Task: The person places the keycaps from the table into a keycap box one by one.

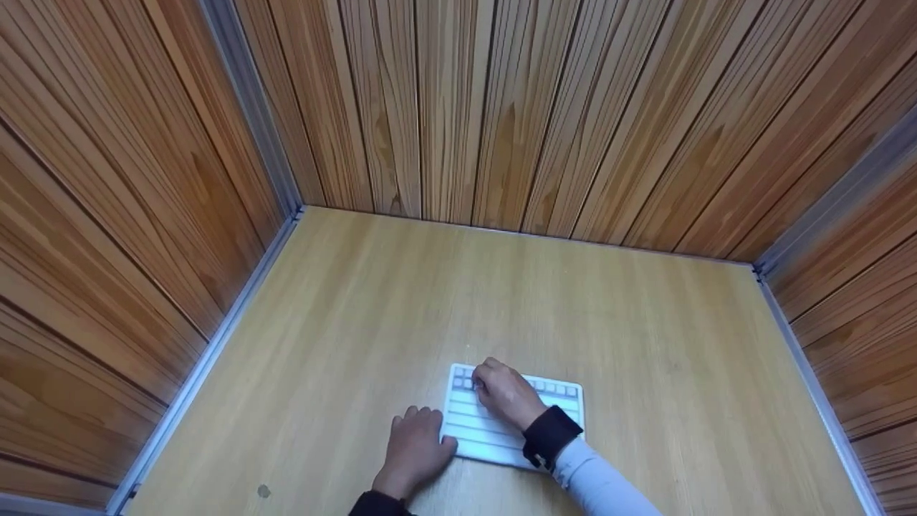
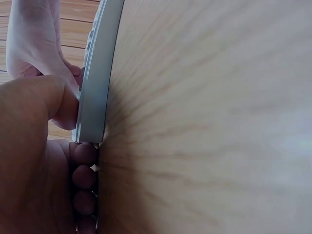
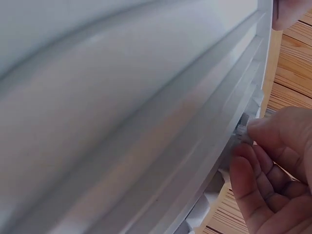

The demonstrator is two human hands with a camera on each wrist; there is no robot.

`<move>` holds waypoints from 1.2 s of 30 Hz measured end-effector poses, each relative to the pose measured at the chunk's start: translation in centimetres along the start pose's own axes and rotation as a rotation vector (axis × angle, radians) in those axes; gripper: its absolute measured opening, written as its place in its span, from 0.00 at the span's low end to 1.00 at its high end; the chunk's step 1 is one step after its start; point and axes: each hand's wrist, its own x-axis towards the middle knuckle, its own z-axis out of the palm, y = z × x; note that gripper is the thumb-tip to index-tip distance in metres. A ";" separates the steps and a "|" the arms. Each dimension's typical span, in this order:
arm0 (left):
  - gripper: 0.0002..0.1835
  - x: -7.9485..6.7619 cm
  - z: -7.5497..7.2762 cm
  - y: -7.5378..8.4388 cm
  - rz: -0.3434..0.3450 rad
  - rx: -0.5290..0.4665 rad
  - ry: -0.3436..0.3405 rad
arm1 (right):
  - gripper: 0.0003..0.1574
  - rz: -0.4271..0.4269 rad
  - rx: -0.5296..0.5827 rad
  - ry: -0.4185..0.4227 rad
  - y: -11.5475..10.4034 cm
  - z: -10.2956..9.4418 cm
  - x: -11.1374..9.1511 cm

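Note:
A white rectangular tray (image 1: 473, 426) lies on the wooden table, with long ridged rows and small keycap-like blocks (image 1: 559, 388) along its far row. My right hand (image 1: 510, 394) reaches over the tray to that row. In the right wrist view, its thumb and forefinger pinch a small pale block (image 3: 243, 133) at the tray; the fingertips partly cover it. My left hand (image 1: 415, 446) lies at the tray's left side. The left thumb (image 2: 66, 105) rests on the tray's edge, while the other fingers (image 2: 84, 177) stretch along the table beside its end.
The wooden table (image 1: 344, 308) has plank walls (image 1: 458, 107) at the back and both sides, with grey metal strips (image 1: 215, 344) along the side edges. A small dark spot (image 1: 263, 491) marks the table at the front left.

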 end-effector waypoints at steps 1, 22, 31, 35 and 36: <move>0.14 0.0 -0.1 0.1 0.000 -0.005 -0.002 | 0.08 0.002 -0.002 0.001 0.0 0.0 0.0; 0.11 0.1 0.2 0.2 0.037 0.006 0.029 | 0.06 -0.035 -0.054 0.050 0.0 -0.2 -0.6; 0.12 0.0 0.2 0.0 0.019 0.008 0.021 | 0.07 0.024 0.028 0.051 0.3 -1.8 -2.0; 0.13 0.0 -0.1 -0.1 -0.004 -0.001 -0.018 | 0.06 0.062 0.023 0.140 1.0 -3.0 -3.4; 0.13 0.0 -0.2 -0.1 -0.008 -0.007 -0.029 | 0.07 0.082 0.014 0.160 1.3 -3.3 -3.8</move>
